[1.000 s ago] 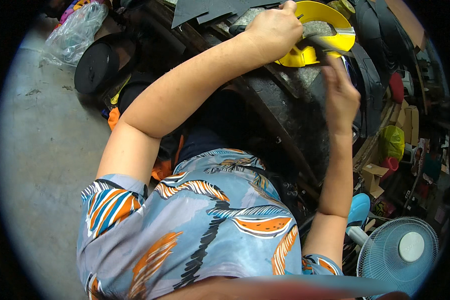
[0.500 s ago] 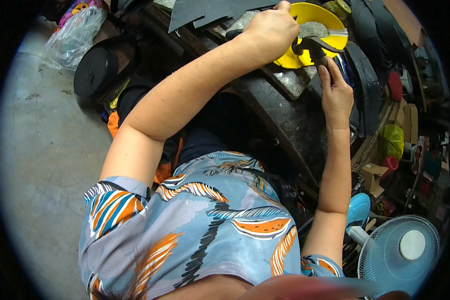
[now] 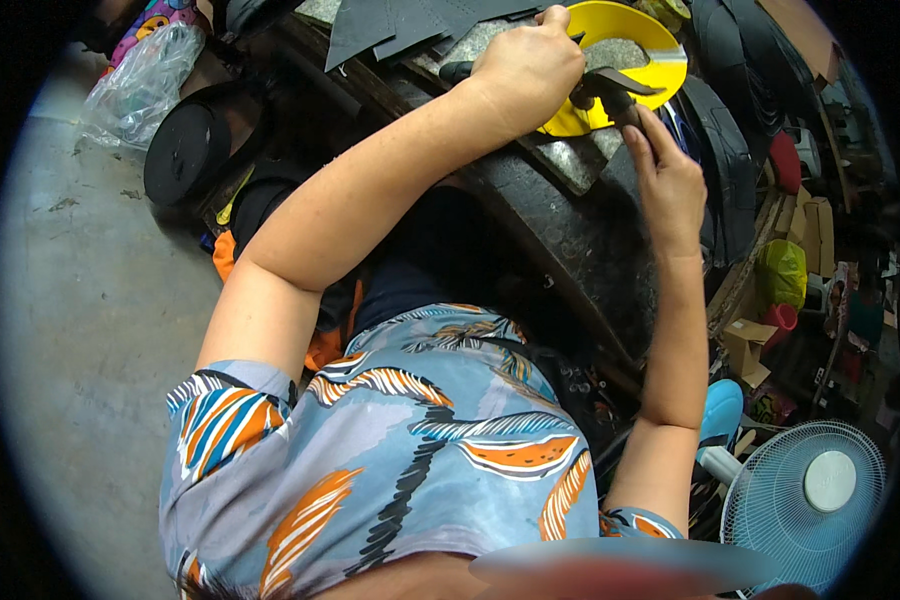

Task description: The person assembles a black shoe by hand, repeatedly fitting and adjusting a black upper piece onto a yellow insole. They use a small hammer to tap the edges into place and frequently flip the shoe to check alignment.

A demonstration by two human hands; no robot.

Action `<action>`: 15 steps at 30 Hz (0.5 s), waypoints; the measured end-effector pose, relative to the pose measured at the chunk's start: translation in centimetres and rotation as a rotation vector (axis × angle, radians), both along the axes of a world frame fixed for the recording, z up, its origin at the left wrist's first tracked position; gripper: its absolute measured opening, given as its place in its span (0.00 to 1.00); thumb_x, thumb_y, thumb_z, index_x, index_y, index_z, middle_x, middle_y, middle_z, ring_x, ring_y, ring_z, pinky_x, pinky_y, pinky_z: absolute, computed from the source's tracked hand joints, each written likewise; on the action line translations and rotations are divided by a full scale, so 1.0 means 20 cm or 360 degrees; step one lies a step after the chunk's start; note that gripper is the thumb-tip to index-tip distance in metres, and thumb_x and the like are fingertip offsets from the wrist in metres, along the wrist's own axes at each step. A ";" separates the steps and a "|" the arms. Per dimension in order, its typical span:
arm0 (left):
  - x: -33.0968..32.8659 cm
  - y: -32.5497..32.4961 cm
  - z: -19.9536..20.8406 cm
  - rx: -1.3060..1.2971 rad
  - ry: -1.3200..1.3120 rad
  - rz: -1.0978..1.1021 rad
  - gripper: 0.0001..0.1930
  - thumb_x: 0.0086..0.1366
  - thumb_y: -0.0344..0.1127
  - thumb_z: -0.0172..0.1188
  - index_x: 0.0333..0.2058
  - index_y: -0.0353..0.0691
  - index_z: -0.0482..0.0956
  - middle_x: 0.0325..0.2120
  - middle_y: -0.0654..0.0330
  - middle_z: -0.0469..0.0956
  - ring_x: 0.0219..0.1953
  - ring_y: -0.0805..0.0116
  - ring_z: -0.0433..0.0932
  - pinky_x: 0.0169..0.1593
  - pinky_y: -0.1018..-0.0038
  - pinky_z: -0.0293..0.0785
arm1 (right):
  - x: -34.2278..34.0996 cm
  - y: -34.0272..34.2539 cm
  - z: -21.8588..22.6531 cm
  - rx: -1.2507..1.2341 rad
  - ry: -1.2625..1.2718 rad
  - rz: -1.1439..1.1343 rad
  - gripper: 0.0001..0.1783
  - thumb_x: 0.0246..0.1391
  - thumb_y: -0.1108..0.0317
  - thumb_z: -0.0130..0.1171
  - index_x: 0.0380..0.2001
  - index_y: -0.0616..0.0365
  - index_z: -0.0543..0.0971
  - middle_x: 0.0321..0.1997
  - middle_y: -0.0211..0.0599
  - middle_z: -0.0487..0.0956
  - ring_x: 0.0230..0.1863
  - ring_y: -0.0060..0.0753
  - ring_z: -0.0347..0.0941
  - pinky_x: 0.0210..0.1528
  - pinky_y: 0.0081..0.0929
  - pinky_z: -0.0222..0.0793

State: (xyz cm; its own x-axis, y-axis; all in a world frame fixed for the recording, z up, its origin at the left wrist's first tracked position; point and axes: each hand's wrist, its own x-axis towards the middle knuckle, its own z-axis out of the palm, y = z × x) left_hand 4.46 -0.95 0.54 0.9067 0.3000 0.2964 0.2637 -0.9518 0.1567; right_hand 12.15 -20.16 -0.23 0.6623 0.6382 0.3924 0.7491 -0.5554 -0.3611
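My right hand is closed round the handle of a dark hammer, its curved claw turned toward the right. Close by, my left hand makes a fist beside the hammer's head; what it grips is mostly covered by the fingers. A black handle-like end shows to the left of that fist. Under and behind the hammer, a curved bright yellow sheet with a pale strip at one side rests on a speckled stone slab.
Black flat sheets lie beyond my left hand on the dark workbench. Stacked dark pieces stand at the right. A fan is at lower right, near cardboard boxes. A black round stool-like object and plastic bag are at left.
The hammer's head sits slightly lower relative to the yellow sheet and closer to my left fist. The whole view has shifted a little; both hands keep their grips.
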 end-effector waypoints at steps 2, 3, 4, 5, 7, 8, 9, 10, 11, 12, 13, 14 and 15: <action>0.01 0.00 -0.02 0.0036 -0.0010 -0.0012 0.10 0.60 0.33 0.57 0.33 0.34 0.84 0.39 0.48 0.79 0.37 0.51 0.84 0.41 0.57 0.79 | 0.03 -0.05 0.06 -0.0159 -0.0060 0.0033 0.20 0.61 0.48 0.60 0.53 0.41 0.83 0.34 0.42 0.85 0.33 0.40 0.84 0.36 0.31 0.77; 0.01 0.00 -0.03 0.0050 -0.0032 0.0016 0.10 0.60 0.33 0.57 0.33 0.34 0.84 0.39 0.48 0.79 0.37 0.51 0.83 0.41 0.57 0.79 | 0.03 -0.08 0.08 -0.0016 0.0002 0.0031 0.19 0.63 0.52 0.60 0.54 0.44 0.83 0.33 0.38 0.85 0.31 0.31 0.80 0.34 0.26 0.74; 0.02 -0.01 -0.05 0.0056 -0.0050 0.0050 0.10 0.60 0.32 0.56 0.33 0.34 0.84 0.39 0.49 0.79 0.37 0.51 0.83 0.41 0.57 0.79 | 0.04 -0.11 0.10 0.0181 0.0006 0.0105 0.19 0.64 0.55 0.60 0.54 0.48 0.82 0.33 0.35 0.84 0.30 0.23 0.76 0.33 0.21 0.72; 0.03 -0.01 -0.07 0.0060 -0.0051 0.0058 0.10 0.60 0.33 0.56 0.33 0.34 0.84 0.40 0.49 0.78 0.37 0.52 0.83 0.41 0.57 0.78 | 0.04 -0.12 0.11 0.0390 0.0023 0.0208 0.19 0.65 0.59 0.60 0.55 0.51 0.81 0.33 0.31 0.83 0.28 0.14 0.72 0.31 0.16 0.69; 0.04 -0.01 -0.10 0.0077 -0.0049 0.0060 0.10 0.60 0.33 0.57 0.33 0.35 0.84 0.40 0.49 0.78 0.37 0.53 0.83 0.40 0.57 0.78 | 0.00 -0.14 0.10 0.0828 0.0289 0.0214 0.18 0.66 0.63 0.59 0.56 0.55 0.80 0.33 0.26 0.81 0.28 0.12 0.70 0.28 0.14 0.67; 0.04 0.00 -0.12 0.0104 -0.0108 0.0041 0.10 0.60 0.33 0.57 0.33 0.35 0.84 0.41 0.49 0.78 0.37 0.53 0.82 0.41 0.58 0.78 | -0.02 -0.12 0.07 0.0659 0.0257 0.0203 0.18 0.66 0.62 0.59 0.56 0.55 0.80 0.34 0.29 0.82 0.29 0.12 0.71 0.29 0.15 0.68; 0.04 0.00 -0.13 0.0131 -0.0173 0.0023 0.10 0.60 0.33 0.57 0.33 0.35 0.84 0.41 0.49 0.77 0.38 0.53 0.82 0.41 0.58 0.77 | -0.03 -0.10 0.04 0.0469 0.0211 0.0176 0.19 0.66 0.62 0.59 0.56 0.56 0.80 0.35 0.31 0.83 0.29 0.13 0.72 0.30 0.17 0.70; 0.05 0.00 -0.13 0.0160 -0.0239 0.0005 0.10 0.59 0.33 0.57 0.33 0.35 0.84 0.41 0.49 0.77 0.38 0.54 0.81 0.42 0.58 0.77 | -0.05 -0.10 0.01 0.0043 0.0209 0.0014 0.20 0.62 0.57 0.63 0.54 0.51 0.81 0.45 0.45 0.85 0.44 0.38 0.85 0.45 0.30 0.78; 0.04 -0.01 -0.14 0.0199 -0.0265 -0.0014 0.10 0.59 0.33 0.57 0.34 0.35 0.84 0.41 0.50 0.77 0.39 0.54 0.81 0.43 0.59 0.77 | -0.07 -0.10 0.00 0.0032 0.0287 -0.0046 0.19 0.61 0.56 0.64 0.53 0.46 0.82 0.45 0.46 0.84 0.46 0.39 0.84 0.46 0.30 0.77; 0.04 -0.01 -0.13 0.0241 -0.0302 -0.0016 0.10 0.59 0.33 0.57 0.34 0.35 0.84 0.40 0.50 0.77 0.40 0.54 0.81 0.43 0.60 0.76 | -0.05 -0.11 0.00 -0.0047 0.0117 -0.0005 0.19 0.60 0.56 0.64 0.53 0.46 0.83 0.44 0.46 0.84 0.44 0.39 0.84 0.45 0.30 0.77; 0.03 -0.02 -0.14 0.0271 -0.0314 -0.0023 0.10 0.59 0.33 0.57 0.34 0.35 0.84 0.40 0.51 0.77 0.41 0.55 0.80 0.44 0.60 0.76 | -0.04 -0.14 0.01 -0.0154 -0.0009 -0.0037 0.19 0.60 0.56 0.65 0.53 0.46 0.83 0.44 0.46 0.85 0.43 0.38 0.84 0.45 0.30 0.77; 0.03 -0.03 -0.13 0.0030 0.0005 0.0038 0.10 0.59 0.33 0.58 0.34 0.36 0.84 0.47 0.49 0.76 0.48 0.53 0.77 0.51 0.61 0.74 | -0.03 -0.15 0.02 -0.0081 0.0026 0.0016 0.19 0.60 0.56 0.65 0.53 0.47 0.83 0.44 0.45 0.85 0.41 0.37 0.85 0.43 0.30 0.78; 0.02 -0.04 -0.12 0.0106 -0.0061 0.0011 0.10 0.58 0.32 0.61 0.37 0.35 0.84 0.50 0.46 0.75 0.45 0.54 0.80 0.47 0.64 0.77 | -0.02 -0.17 0.03 0.0019 0.0032 0.0061 0.20 0.60 0.57 0.65 0.53 0.49 0.83 0.43 0.44 0.85 0.40 0.36 0.85 0.42 0.29 0.78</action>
